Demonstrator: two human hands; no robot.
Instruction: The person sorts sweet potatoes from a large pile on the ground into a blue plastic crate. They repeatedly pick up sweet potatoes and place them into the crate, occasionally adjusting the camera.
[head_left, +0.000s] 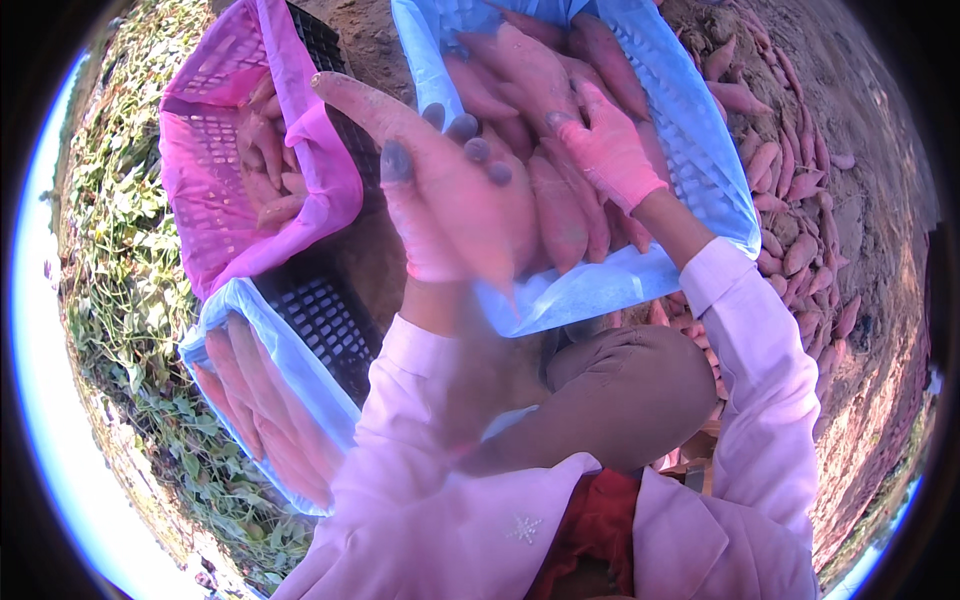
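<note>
My left hand (420, 225), in a pink glove with dark fingertips, grips a large sweet potato (442, 165) whose curved, narrow end points to the upper left. This sweet potato is held up at the near left of a crate lined with blue sheeting (600, 289). My right hand (604, 146), gloved alike, is over that crate, its fingers on a big sweet potato (532, 67) that lies on the pile. Many more sweet potatoes (559, 214) fill the crate around and below my hands. How firmly the right fingers hold is partly hidden.
At the left stands a pink-lined crate (315, 195) with smaller sweet potatoes. Nearer me is a blue-lined crate (277, 337) holding long ones, beside a black plastic crate (322, 315). Loose sweet potatoes (799, 251) lie heaped on soil at the right. Green vines (112, 277) cover the far left.
</note>
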